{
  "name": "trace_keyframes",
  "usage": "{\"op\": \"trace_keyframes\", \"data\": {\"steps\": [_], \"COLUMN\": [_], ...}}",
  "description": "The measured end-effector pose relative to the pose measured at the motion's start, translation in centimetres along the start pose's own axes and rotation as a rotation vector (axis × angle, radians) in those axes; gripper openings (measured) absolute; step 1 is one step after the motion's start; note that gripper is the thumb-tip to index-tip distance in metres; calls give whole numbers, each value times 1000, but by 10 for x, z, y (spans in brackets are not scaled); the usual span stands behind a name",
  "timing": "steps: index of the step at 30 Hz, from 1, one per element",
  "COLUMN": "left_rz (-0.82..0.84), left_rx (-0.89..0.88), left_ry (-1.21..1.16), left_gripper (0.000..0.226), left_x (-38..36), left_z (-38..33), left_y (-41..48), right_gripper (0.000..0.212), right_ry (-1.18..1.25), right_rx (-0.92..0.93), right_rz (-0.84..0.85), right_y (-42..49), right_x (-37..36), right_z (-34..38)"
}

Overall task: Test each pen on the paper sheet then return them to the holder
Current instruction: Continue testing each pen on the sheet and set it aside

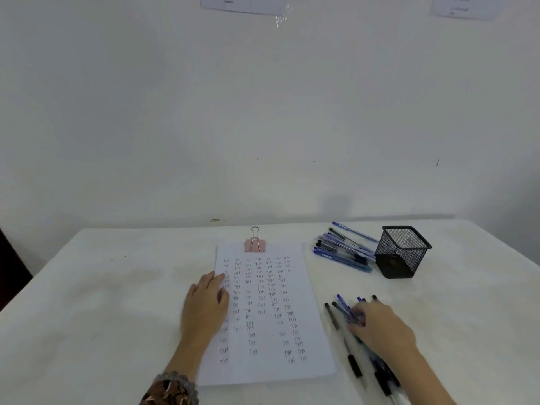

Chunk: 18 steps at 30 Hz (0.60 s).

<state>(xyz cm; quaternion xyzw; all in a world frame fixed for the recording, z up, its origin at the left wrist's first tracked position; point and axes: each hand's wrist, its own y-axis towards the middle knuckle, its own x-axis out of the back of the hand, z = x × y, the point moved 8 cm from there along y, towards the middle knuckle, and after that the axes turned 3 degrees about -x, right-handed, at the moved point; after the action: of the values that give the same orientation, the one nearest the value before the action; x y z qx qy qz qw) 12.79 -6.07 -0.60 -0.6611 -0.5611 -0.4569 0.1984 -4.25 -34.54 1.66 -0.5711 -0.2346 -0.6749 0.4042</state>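
A white paper sheet [266,311] covered with rows of small handwritten test words lies in the middle of the table, held at its top by a pink binder clip [255,244]. My left hand [206,305] rests flat on the sheet's left edge, fingers apart. My right hand [380,325] lies over a loose group of blue and black pens [340,306] to the right of the sheet, fingers curled onto them; whether any pen is gripped is unclear. A black mesh pen holder [401,252] stands upright at the back right and looks empty. A second pile of pens [342,249] lies to its left.
The table [102,302] has a white cloth and meets a white wall at the back. Papers are taped high on the wall [242,2]. A dark object sits beyond the table's left edge [11,264].
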Motion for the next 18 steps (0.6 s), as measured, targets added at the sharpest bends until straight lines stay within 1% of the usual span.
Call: {"op": "trace_keyframes", "data": {"steps": [4,8,10,13,16,18], "left_rz": [-5,-15,-21,-29,-18,-10], "left_rx": [-2,-3,-6,-20,-12,-1], "left_ry": [-12,-23,-20,-26,-12,-10], "left_gripper": [41,41,41,40,41,51], "left_x": [1,3,3,0,-3,-3], "left_z": [-2,-1,-1,1,3,3], "left_y": [-1,-1,-1,0,1,0], "right_gripper": [26,35,34,20,27,29], "right_ry": [-38,-107,-100,-40,-113,-236], "right_rx": [-7,9,9,52,148,193], "right_rz": [24,121,67,-109,-205,-240], "right_y": [4,14,31,76,109,122], "right_x": [1,15,38,66,62,51], "right_z": [5,9,14,29,49,57]}}
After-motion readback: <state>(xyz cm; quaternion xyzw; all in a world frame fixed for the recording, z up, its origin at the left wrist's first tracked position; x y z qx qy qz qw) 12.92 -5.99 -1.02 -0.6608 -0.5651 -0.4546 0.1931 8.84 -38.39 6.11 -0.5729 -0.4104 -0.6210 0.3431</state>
